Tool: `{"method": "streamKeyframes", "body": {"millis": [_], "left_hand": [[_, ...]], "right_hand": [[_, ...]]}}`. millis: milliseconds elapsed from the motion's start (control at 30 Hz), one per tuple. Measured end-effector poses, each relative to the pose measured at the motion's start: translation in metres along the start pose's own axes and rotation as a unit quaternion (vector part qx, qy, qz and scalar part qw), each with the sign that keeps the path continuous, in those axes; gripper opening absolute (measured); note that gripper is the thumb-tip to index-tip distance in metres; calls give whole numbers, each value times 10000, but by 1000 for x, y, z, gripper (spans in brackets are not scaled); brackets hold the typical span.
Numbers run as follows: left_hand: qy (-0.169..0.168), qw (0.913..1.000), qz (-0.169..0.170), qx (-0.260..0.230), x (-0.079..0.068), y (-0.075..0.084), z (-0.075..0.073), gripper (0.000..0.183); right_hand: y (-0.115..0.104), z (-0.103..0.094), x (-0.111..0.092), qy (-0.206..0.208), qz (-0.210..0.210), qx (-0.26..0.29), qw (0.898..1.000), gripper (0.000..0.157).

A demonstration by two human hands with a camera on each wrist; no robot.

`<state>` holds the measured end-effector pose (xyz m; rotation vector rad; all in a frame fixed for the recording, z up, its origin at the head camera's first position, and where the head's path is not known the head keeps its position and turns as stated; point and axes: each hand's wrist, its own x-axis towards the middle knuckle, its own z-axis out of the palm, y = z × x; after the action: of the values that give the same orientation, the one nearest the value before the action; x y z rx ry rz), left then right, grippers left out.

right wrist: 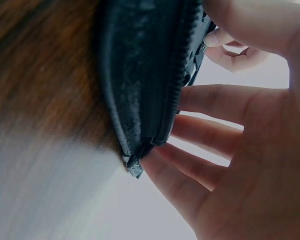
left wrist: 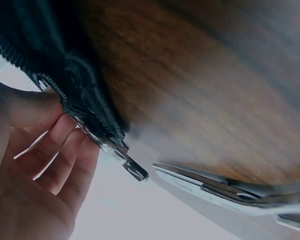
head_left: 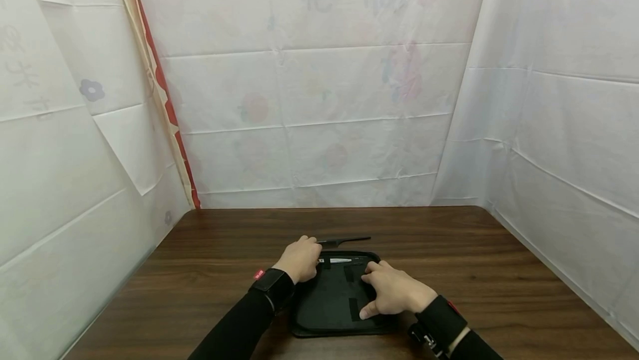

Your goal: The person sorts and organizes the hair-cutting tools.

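Fingers (right wrist: 215,102) spread, the right hand (head_left: 391,290) is touching a flat, black zippered case (head_left: 324,304); the left hand (head_left: 299,260) is touching its edge, grip impossible to tell.

From above the near desk (head_left: 199,277), the head view faces far; close-up wrist views share the black case (head_left: 324,299).

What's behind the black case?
A slim dark tool lies on the wooden table past the far edge of the black case. In the head view, the left hand hides whatever is directly behind it.
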<state>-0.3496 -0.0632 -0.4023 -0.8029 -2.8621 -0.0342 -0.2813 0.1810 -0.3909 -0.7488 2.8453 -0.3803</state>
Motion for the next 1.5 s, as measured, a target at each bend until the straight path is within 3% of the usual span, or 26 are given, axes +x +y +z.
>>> {"method": "streamKeyframes", "body": {"millis": [300,500,767,1167,1500], "left_hand": [[155,9998,89,-94,-6,-6,0,2],[212,9996,157,-135,-9,-8,-2,9],[1,9996,-6,-273,-11,-9,-6,11],[82,9991,-25,-420,-13,-16,-8,18],[-190,9981,-199,-560,-12,-21,-6,20]], "right_hand": [[0,0,-1,6,-24,-6,10000,75],[0,0,-1,9,4,8,10000,75],[1,2,0,3,30,-78,10000,75],[-1,0,0,1,25,-36,10000,75],[0,0,0,3,30,-104,9999,76]]}}
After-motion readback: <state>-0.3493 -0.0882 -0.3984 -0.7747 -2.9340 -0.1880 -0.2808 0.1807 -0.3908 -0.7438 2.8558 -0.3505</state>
